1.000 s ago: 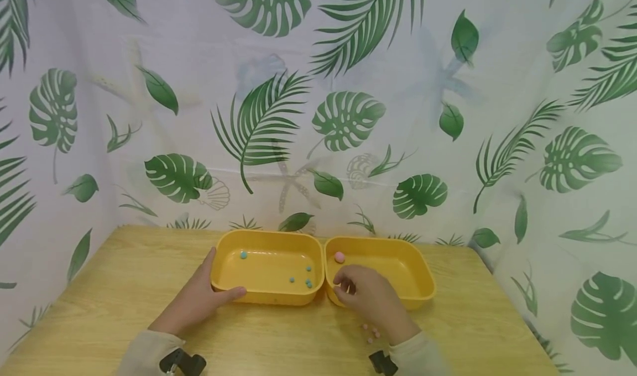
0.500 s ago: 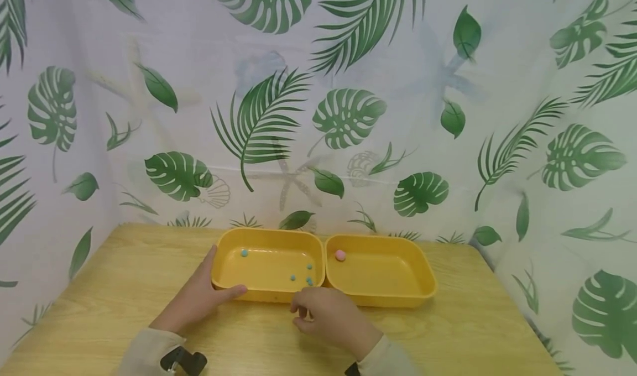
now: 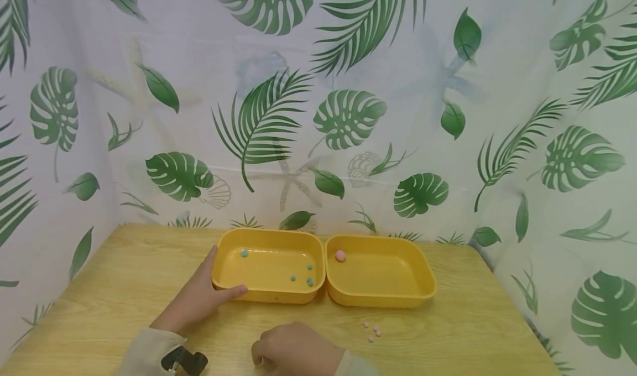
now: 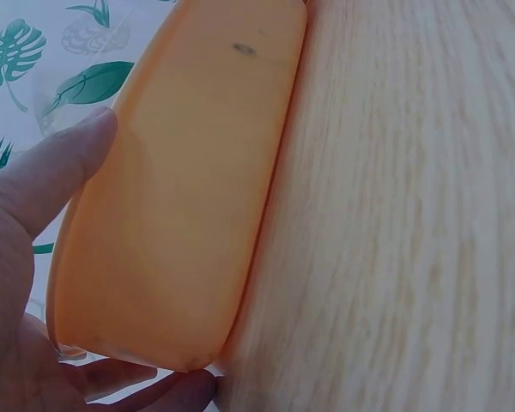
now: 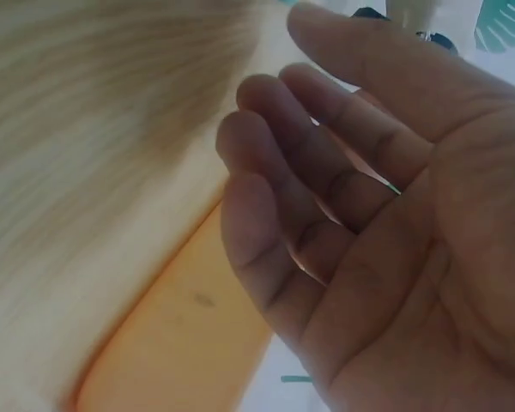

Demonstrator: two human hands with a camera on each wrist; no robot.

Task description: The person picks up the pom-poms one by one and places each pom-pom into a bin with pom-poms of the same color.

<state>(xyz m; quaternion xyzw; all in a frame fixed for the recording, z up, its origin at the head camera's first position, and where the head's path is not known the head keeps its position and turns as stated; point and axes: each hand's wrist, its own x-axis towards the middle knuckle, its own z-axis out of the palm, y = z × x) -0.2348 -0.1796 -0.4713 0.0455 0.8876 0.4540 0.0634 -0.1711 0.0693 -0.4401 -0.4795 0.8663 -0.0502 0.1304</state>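
Observation:
Two yellow plastic trays sit side by side on the table. My left hand (image 3: 199,301) grips the left tray (image 3: 259,270) by its left end, thumb on the front rim and fingers round the end wall (image 4: 167,223). Several small blue balls (image 3: 244,253) lie in that tray, most toward its right end. The right tray (image 3: 388,273) holds one pink ball (image 3: 340,255) near its left wall. My right hand (image 3: 296,349) is low over the table in front of the left tray. In the right wrist view its fingers (image 5: 249,223) curl loosely around nothing.
Several tiny pink balls (image 3: 376,329) lie loose on the wooden table (image 3: 448,332), in front of the right tray. A white cloth with green leaf prints (image 3: 348,199) stands behind the table and along both sides.
My right hand has moved left and toward me, from the right tray's front edge to the near table, uncovering the tiny pink balls. The left hand has stayed on its tray.

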